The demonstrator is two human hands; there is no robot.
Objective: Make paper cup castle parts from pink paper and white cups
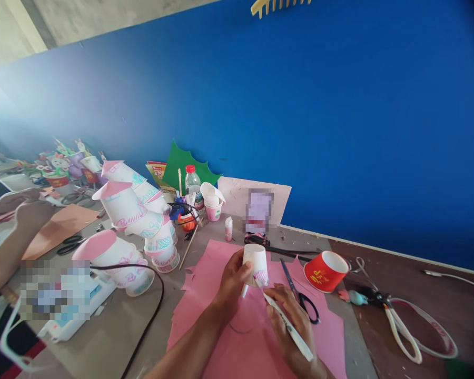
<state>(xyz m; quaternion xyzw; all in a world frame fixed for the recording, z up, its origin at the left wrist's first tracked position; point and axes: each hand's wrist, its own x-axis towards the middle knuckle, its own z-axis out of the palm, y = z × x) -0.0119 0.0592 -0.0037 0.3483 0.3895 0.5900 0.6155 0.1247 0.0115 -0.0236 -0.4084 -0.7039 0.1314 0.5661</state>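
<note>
My left hand (234,280) is closed around a white paper cup (254,255), which stands rim-down in my fingers with a small pink crosshatch pattern on its side. A short white piece (244,290) shows below those fingers; what it is I cannot make out. My right hand (290,321) grips a white marker (294,334) like a pen, its tip at the patterned lower part of the cup. Under both hands lies a pink paper sheet (205,321) with torn edges. Black-handled scissors (300,296) rest on it, right of the cup.
A red paper cup (327,270) and white-handled pliers (395,326) lie to the right. Leftward are stacked decorated cups (122,208), a black cable (158,305) and a power strip (77,310). Another person's hand (33,210) works at far left. A blue partition (339,121) rises behind.
</note>
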